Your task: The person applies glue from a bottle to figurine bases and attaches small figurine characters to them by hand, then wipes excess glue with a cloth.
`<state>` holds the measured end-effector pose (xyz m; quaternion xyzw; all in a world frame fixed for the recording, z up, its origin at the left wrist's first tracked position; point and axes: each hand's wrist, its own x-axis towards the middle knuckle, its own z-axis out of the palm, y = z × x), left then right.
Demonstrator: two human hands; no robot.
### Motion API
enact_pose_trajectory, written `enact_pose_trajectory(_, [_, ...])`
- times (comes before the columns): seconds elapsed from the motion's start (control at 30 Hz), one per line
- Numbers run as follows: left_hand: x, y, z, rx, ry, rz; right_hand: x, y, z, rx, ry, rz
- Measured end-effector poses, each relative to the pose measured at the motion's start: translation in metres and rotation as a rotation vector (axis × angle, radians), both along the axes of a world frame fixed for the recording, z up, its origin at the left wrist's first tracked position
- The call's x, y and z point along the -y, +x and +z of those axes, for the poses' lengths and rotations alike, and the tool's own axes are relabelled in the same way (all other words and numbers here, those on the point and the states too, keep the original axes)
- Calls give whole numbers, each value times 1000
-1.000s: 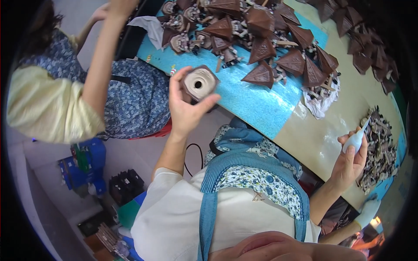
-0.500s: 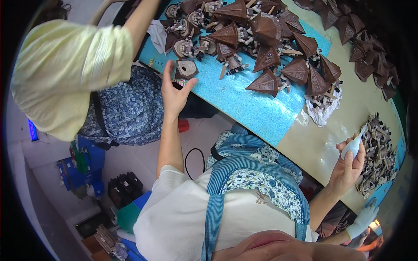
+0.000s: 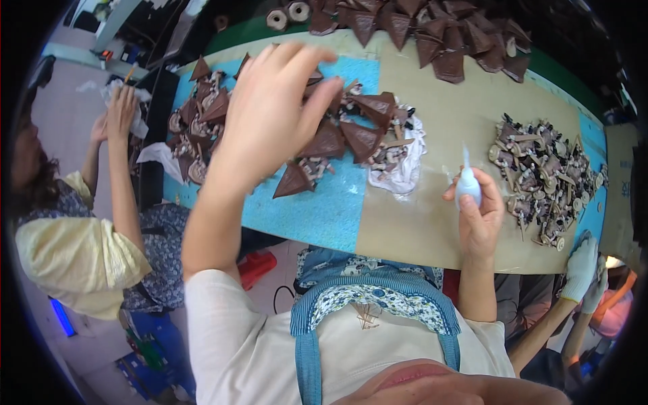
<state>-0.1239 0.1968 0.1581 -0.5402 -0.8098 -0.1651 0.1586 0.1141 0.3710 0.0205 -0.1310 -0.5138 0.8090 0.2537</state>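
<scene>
My left hand [image 3: 270,111] is raised above the blue mat [image 3: 304,219], slightly blurred, fingers stretched and thumb apart, holding nothing that I can see. Beneath and around it lie brown pointed roof-shaped pieces [image 3: 361,140] among small painted figures; the hand hides some of them. In my right hand [image 3: 484,223] is a pale blue squeeze bottle [image 3: 468,189] with a thin nozzle pointing up. It is above the tan part of the table [image 3: 432,229], between the crumpled white cloth [image 3: 403,177] and a heap of small figures [image 3: 540,175].
More brown pointed pieces [image 3: 449,37] are piled along the far edge. At left, a co-worker's hands [image 3: 121,108] handle a white cloth [image 3: 138,121]. A gloved hand [image 3: 580,266] of another person rests by the table's right edge. A cardboard box [image 3: 621,179] stands far right.
The view has turned rightward. My left hand has moved away from the hollow brown piece at the left edge and up over the pile. My right hand still holds the squeeze bottle.
</scene>
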Motion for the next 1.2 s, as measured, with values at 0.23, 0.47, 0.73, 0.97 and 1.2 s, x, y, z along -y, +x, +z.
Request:
enact_pose_trajectory(0.23, [-137,-146,-53,50,-532,345,-2,-1,-1,5,18,53])
enact_pose_trajectory(0.47, [-158,-144,-84,65,-606,393,-4,8,-2,1,19,73])
enact_pose_trajectory(0.73, [-79,59,-17,166,-160,-68,-8,17,-8,-120,-40,-97])
enact_pose_trajectory(0.97, [8,137,-91,346,-202,-91,-6,13,-2,-180,-66,-80])
enact_pose_trajectory(1.2, [31,137,-127,684,50,59,9,24,3,-69,21,-50])
